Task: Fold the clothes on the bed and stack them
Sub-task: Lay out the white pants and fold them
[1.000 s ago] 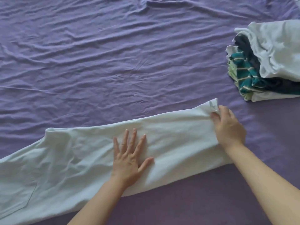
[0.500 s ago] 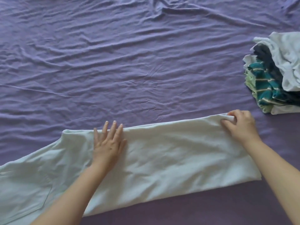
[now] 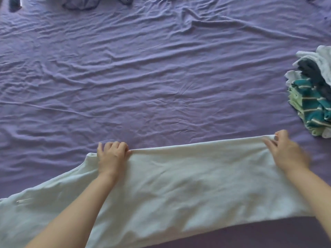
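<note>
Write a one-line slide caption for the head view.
Both hands, left hand and right hand, grip the far edge of a pale garment on a purple sheet, folded stack at right.

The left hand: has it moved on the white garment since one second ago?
Yes. The left hand went from the white garment's middle to its far edge, leftward, and grips it.

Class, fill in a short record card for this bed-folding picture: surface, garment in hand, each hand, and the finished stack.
surface: purple bedsheet, wrinkled
garment: pale white garment, spread flat along the near side
left hand: grips the garment's far edge
right hand: pinches the far edge at its right corner
stack: folded clothes at right, apart from the garment
</note>
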A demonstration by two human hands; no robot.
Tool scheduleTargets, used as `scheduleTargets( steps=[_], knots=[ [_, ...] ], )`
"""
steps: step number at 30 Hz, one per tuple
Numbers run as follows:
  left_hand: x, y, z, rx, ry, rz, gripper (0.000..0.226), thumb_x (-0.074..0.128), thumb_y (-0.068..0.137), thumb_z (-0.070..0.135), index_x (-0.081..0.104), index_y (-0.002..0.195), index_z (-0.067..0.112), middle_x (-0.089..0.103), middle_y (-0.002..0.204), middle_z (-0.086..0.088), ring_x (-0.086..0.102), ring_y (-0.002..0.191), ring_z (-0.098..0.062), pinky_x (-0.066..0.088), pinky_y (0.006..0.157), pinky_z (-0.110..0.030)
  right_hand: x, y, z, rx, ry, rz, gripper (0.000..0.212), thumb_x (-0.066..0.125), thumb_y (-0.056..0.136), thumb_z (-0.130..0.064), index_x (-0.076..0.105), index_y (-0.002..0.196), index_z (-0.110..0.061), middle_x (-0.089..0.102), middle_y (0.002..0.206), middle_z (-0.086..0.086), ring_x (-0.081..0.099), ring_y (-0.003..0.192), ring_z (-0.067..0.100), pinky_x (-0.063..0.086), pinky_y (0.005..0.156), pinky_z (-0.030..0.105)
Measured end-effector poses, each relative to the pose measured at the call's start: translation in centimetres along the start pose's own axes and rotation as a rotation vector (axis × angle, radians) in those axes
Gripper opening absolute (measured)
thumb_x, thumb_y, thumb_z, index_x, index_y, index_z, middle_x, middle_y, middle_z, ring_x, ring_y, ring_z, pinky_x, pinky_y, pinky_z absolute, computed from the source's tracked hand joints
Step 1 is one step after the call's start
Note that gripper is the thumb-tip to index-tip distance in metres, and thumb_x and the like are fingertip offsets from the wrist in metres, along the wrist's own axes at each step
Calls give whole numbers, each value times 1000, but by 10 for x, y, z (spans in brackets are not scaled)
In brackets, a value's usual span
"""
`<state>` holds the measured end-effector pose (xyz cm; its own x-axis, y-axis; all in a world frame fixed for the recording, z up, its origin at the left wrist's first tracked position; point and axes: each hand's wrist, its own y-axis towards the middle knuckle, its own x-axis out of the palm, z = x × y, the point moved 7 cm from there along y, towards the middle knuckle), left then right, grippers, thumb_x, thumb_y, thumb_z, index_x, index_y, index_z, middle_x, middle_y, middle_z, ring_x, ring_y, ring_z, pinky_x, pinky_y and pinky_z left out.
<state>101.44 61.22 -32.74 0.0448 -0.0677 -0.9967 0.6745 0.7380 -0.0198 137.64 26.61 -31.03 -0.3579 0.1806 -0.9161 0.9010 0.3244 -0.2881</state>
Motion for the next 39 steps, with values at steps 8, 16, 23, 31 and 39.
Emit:
scheduleTargets(
  steps=[8, 16, 23, 31, 39],
  knots=[
    [5, -73, 58, 1, -149, 7, 52, 34, 92, 48, 42, 137, 21, 34, 149, -15, 19, 140, -32, -3, 114, -47, -20, -43, 33, 36, 34, -108, 68, 67, 80, -40, 34, 132, -12, 62, 110, 19, 55, 106, 42, 40, 81, 46],
    [36, -180, 156, 284, -72, -354, 61, 17, 94, 62, 31, 144, 31, 26, 153, -13, 16, 143, -36, 17, 106, -62, -8, -90, 73, 58, 237, -99, 56, 62, 86, -11, 37, 137, -10, 55, 109, 17, 53, 105, 40, 38, 83, 42],
    [38, -184, 135, 208, -26, -376, 61, 14, 94, 63, 27, 146, 32, 28, 153, -9, 19, 142, -33, 14, 108, -62, 1, -83, 81, -46, -62, -86, 46, 54, 91, -19, 39, 132, -5, 46, 126, 24, 52, 102, 47, 41, 75, 48],
    [37, -182, 135, 187, -10, -363, 60, 10, 94, 61, 13, 149, 37, 24, 155, -6, 14, 143, -31, 13, 108, -60, -5, -92, 101, 21, 90, -96, 55, 57, 88, -39, 38, 130, -9, 54, 128, 18, 51, 113, 39, 42, 84, 46],
    [38, -148, 173, 246, -20, -344, 67, 9, 92, 64, 34, 143, 28, 32, 151, -13, 22, 140, -33, 12, 109, -60, 14, -99, 56, -431, -329, 103, 60, 42, 88, -46, 34, 138, -15, 42, 139, 21, 32, 129, 35, 30, 101, 54]
  ],
)
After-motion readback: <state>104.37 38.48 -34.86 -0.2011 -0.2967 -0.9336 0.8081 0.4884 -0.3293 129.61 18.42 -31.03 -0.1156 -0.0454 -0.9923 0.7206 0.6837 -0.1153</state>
